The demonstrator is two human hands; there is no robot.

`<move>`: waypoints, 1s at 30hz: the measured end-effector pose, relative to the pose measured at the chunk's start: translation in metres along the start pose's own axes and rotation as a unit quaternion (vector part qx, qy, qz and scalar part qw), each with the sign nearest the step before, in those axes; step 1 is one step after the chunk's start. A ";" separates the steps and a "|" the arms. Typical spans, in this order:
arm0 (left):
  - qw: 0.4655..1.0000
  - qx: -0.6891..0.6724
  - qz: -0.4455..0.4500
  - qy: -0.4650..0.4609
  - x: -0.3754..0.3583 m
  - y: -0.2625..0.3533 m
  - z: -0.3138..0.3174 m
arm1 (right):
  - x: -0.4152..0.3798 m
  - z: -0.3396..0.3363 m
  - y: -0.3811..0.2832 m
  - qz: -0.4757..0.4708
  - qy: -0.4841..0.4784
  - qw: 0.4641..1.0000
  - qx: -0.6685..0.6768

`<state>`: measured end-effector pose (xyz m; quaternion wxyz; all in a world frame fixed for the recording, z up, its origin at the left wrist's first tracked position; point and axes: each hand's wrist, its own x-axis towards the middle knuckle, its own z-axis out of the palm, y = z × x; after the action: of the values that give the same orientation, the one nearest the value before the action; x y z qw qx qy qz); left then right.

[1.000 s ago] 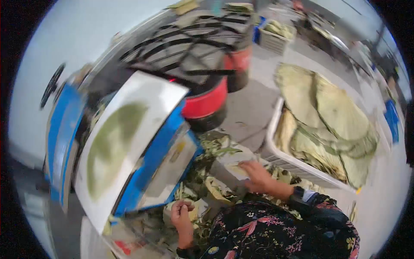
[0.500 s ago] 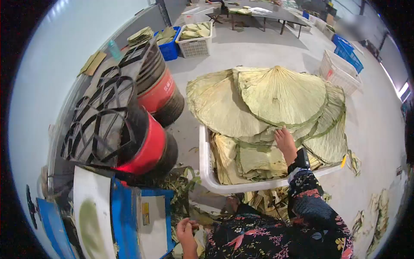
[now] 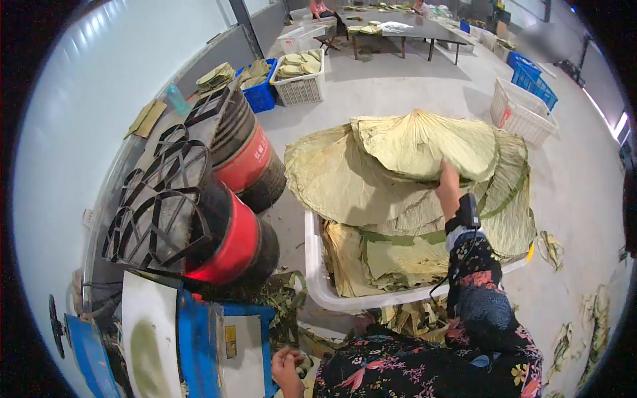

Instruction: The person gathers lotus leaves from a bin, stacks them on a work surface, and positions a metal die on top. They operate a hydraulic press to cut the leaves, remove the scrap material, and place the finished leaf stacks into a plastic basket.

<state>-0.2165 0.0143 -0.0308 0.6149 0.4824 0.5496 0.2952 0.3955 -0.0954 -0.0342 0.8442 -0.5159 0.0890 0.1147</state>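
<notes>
A: What is in the grip?

B: The right hand [image 3: 449, 190] is closed on the near rim of the top leaf [image 3: 421, 142], a large, pale green, pleated fan. Some of its fingers are hidden there.

A: Which way does the leaf lie?

B: Away from the hand, spreading mostly to its left. Its long axis runs left to right, over the far part of the white crate [image 3: 358, 303]. The grip is right of the leaf's middle, and the right hand is much the nearer.

A: And the left hand?

B: The left hand [image 3: 287, 367] is low, outside the crate's near left corner, beside a blue-and-white machine [image 3: 196, 338]. Its fingers are curled; I cannot tell whether they hold anything.

A: What lies around?

B: More broad leaves [image 3: 332, 182] beneath the top one, and red-and-black drums [image 3: 232, 242] beyond the crate's left edge.
</notes>
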 end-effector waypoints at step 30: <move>0.861 -0.412 0.060 -0.293 0.087 0.183 0.014 | -0.352 0.089 -0.066 0.130 -0.533 0.829 -0.110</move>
<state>-0.1528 0.1540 0.1018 0.8713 0.2813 0.1424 0.3760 0.0802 -0.0804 0.1566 0.6757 -0.4476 -0.3212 0.4898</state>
